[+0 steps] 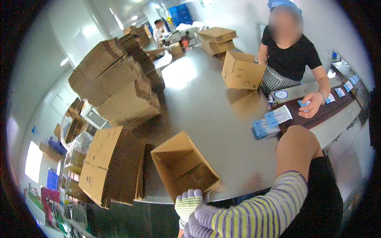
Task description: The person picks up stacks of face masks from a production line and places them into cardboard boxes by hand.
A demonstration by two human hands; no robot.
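My left hand (188, 207), in a striped knit glove, has its fingers stretched upward in front of the near edge of an open cardboard box (184, 164). Whether it touches the box I cannot tell. My right hand (201, 223), gloved in purple-grey knit, is curled against the left hand near its wrist. What its fingers hold, if anything, is hidden. My right forearm, in a striped sleeve (254, 210), crosses the lower right with the elbow raised. The box stands tilted-looking in view on the grey table (214, 131), its inside bare.
Left stand flattened cartons (107, 166) and a tall carton stack (115, 79). Another box (243, 71) stands across the table. Blue-and-white packets (274, 119) lie at the right edge beside a conveyor (337, 103). A co-worker's hand (312, 104) holds a packet there.
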